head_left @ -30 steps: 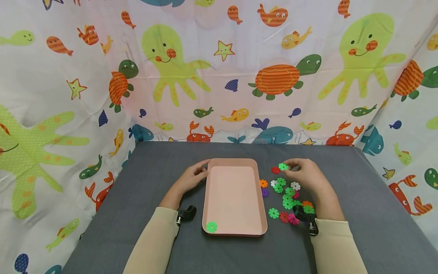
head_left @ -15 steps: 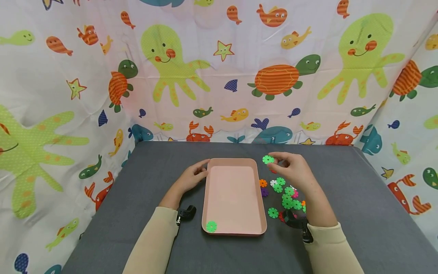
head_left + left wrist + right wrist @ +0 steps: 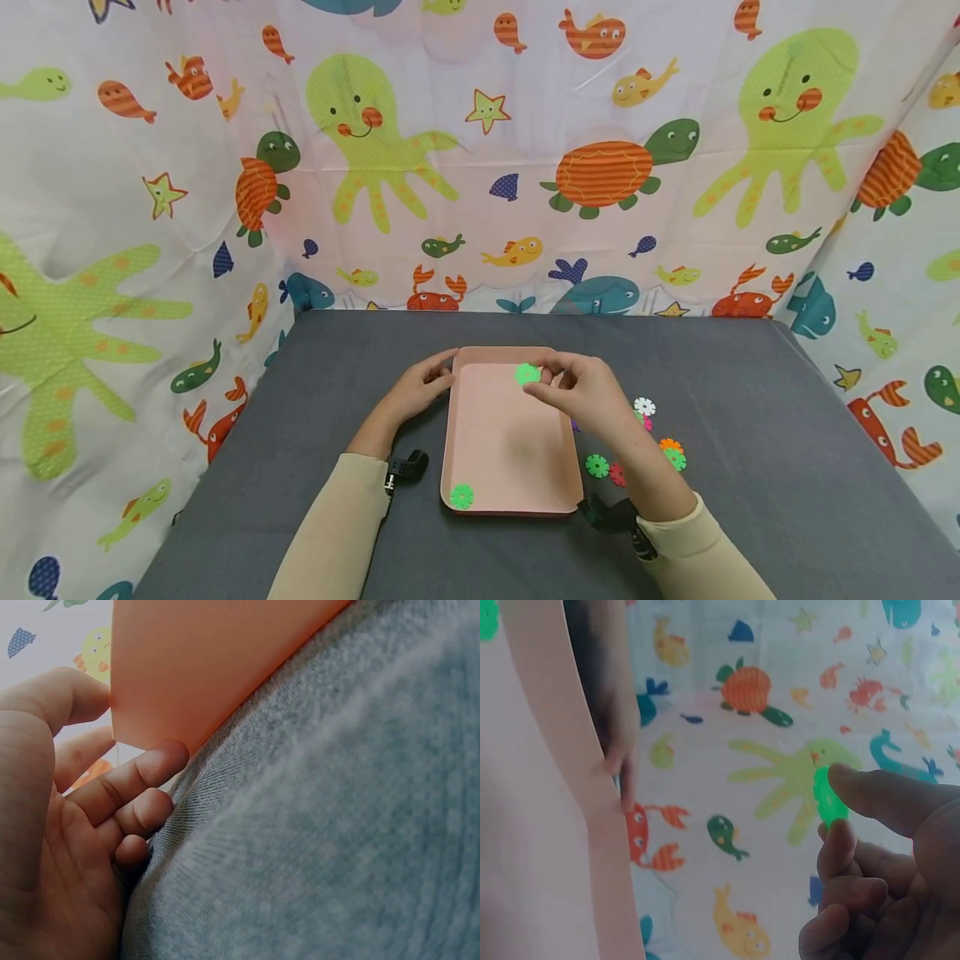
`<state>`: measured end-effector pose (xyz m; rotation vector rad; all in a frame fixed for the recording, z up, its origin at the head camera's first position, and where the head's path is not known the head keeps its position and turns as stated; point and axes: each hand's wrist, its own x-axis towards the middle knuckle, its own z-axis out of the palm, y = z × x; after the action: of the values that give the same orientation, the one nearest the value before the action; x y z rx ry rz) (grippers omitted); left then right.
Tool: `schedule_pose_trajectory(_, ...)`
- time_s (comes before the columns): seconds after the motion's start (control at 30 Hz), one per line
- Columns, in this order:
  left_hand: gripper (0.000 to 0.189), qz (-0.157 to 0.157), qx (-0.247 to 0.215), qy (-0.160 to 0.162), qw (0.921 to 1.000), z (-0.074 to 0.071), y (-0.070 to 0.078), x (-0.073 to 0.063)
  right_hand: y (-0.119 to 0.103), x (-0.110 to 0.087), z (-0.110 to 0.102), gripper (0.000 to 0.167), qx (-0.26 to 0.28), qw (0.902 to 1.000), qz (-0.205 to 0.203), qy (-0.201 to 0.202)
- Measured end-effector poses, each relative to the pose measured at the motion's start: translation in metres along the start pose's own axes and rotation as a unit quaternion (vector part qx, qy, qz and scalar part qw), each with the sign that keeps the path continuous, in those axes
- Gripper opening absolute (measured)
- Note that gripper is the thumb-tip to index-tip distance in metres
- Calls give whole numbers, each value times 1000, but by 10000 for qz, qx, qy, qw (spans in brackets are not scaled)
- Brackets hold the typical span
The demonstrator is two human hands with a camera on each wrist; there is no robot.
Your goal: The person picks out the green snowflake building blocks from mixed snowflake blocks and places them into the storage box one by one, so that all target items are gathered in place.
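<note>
A pink rectangular tray lies on the grey cloth in front of me. My right hand is above its far right part and pinches a green notched plastic disc between thumb and finger. The right wrist view shows this disc nearly edge-on, with the other fingers loosely bent. Another green disc rests in the tray's near left corner. At the far left corner, my left hand touches the tray's outer side. Its relaxed fingers meet the tray wall in the left wrist view.
Right of the tray lie several loose discs, including a white one, an orange one, a green one and a red one. My right forearm hides others. A sea-animal curtain rises behind the grey table.
My right hand has carried the green disc leftward from the loose discs to over the tray. The left hand and the tray have stayed in place.
</note>
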<state>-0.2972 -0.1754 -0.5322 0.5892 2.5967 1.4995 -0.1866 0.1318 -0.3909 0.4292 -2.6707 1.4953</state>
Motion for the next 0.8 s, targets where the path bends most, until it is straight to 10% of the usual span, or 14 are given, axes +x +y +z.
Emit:
schedule_pose_trajectory(0.43,52,-74,35,77,9999,1,1,0,-1,-11,64,25,125,9987,-4,-484)
schedule_pose_trajectory(0.8,51,-135,-43,28,9999,0,1,-1,15,-17,107,28,-892,9920,-130,-881)
